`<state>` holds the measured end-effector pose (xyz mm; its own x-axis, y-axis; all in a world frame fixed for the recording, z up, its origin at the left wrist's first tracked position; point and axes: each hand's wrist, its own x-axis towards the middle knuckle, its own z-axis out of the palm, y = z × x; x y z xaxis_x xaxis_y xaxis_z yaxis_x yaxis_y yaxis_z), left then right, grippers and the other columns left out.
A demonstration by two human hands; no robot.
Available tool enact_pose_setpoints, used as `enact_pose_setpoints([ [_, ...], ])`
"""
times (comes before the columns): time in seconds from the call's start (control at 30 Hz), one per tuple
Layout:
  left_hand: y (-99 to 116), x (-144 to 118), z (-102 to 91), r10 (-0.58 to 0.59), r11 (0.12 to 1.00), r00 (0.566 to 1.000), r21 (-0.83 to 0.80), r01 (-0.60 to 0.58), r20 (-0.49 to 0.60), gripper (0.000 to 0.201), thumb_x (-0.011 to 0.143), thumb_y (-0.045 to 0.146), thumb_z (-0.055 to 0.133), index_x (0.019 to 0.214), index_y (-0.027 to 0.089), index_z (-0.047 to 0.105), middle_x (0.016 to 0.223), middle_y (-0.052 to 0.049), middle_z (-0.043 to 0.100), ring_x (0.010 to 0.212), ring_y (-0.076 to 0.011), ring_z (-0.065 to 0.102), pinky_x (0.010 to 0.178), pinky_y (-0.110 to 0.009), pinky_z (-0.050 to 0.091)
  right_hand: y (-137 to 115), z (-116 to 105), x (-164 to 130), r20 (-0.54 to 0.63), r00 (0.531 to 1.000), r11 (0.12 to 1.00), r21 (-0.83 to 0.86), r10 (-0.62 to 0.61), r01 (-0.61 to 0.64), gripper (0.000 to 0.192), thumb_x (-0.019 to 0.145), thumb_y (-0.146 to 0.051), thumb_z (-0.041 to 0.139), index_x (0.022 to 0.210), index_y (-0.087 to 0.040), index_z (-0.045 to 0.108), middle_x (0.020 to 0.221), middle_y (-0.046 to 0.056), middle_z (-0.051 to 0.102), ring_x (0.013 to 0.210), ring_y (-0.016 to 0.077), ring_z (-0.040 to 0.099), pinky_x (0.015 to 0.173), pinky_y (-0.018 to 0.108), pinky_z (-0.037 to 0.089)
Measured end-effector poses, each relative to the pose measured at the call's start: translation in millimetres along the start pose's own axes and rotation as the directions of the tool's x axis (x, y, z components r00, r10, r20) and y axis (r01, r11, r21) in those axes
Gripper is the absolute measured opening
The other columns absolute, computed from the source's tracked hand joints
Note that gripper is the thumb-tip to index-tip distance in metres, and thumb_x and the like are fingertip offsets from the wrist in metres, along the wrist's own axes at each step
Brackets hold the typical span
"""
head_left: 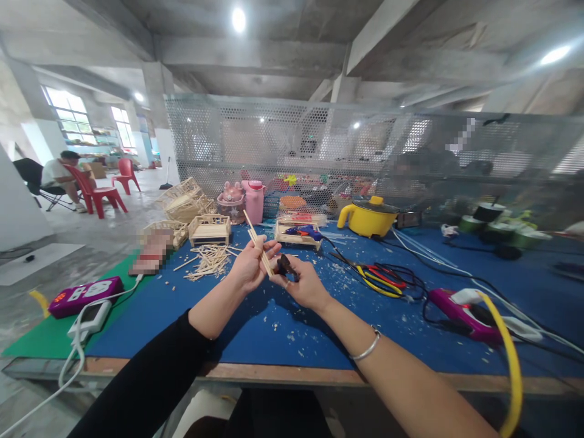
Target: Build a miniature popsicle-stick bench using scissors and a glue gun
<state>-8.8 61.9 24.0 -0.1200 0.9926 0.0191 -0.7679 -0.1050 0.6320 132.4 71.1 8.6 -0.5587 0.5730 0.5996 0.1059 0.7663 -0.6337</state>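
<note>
Several thin wooden sticks [252, 230] are held in my left hand [250, 263], pointing up and away over the table. Close beside it, my right hand [306, 283] is closed around a small black tool [286, 267] whose kind I cannot make out, near the sticks' lower ends. A pile of short wooden sticks [212, 261] lies to the left of my hands. Behind them, a blue glue gun [305, 232] rests on a small wooden frame [285, 239]. Another small wooden frame, like a tiny bed [210, 230], stands behind the pile.
Wood scraps litter the blue mat [255, 340]. A yellow electric pot [370, 218] and a pink flask [254, 201] stand at the back, before a perforated metal screen [283, 134]. Purple power strips [84, 296] and cables lie on both sides. A person [64, 176] sits far left.
</note>
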Motion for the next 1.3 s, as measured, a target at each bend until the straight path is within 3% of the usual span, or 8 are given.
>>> enact_pose_setpoints([
  [0.27,-2.7,-3.2,2.6,0.025,1.0,0.999,0.017,-0.025,-0.029,0.003,0.089,0.017,0.049,0.088,0.018,0.047,0.074,-0.001,0.062,0.067,-0.0124,0.066,0.059,-0.024,0.054,1.4,5.1,0.0,-0.028,0.999,0.998,0.047,0.045,-0.043,0.01,0.074,-0.025,0.062,0.079,-0.018,0.059,0.076,0.0,0.058,0.07,0.0139,0.053,0.069,0.027,0.044],
  [0.53,-3.3,0.0,0.8,-0.031,0.999,0.999,-0.017,0.03,-0.036,0.007,0.09,0.012,0.045,0.085,0.016,0.046,0.071,-0.001,0.062,0.062,-0.0095,0.066,0.058,-0.02,0.053,-2.5,-0.1,-0.5,0.035,0.999,0.999,-0.024,-0.041,0.042,0.011,0.077,-0.029,0.061,0.078,-0.018,0.058,0.074,-0.001,0.057,0.067,0.0124,0.049,0.065,0.024,0.04],
  [0.77,-4.2,-1.2,1.4,0.027,1.0,0.999,0.014,-0.026,-0.027,0.006,0.09,0.014,0.047,0.085,0.017,0.046,0.07,0.0,0.062,0.063,-0.0108,0.066,0.058,-0.022,0.053,-2.5,4.4,-1.1,0.022,1.0,1.0,-0.008,-0.006,0.006,0.01,0.076,-0.027,0.059,0.079,-0.018,0.058,0.072,-0.002,0.054,0.064,0.0116,0.047,0.061,0.023,0.039],
  [0.97,-3.9,0.6,2.3,0.028,0.999,1.0,0.027,-0.028,-0.004,0.007,0.089,0.015,0.048,0.085,0.019,0.044,0.069,0.001,0.06,0.056,-0.0103,0.063,0.052,-0.021,0.051,-10.1,4.0,-0.1,-0.014,0.993,0.99,0.09,0.113,-0.112,0.008,0.075,-0.026,0.058,0.073,-0.018,0.056,0.066,-0.002,0.056,0.06,0.0116,0.049,0.06,0.024,0.041],
  [1.3,-3.7,-4.8,1.9,0.074,0.989,0.994,0.12,-0.083,0.079,0.013,0.083,0.022,0.059,0.084,0.019,0.047,0.065,0.003,0.059,0.049,-0.0097,0.058,0.047,-0.02,0.048,3.7,19.7,1.2,-0.037,0.961,0.906,0.345,0.274,-0.245,0.012,0.071,-0.023,0.062,0.078,-0.02,0.053,0.065,-0.004,0.056,0.057,0.0122,0.054,0.059,0.027,0.046],
])
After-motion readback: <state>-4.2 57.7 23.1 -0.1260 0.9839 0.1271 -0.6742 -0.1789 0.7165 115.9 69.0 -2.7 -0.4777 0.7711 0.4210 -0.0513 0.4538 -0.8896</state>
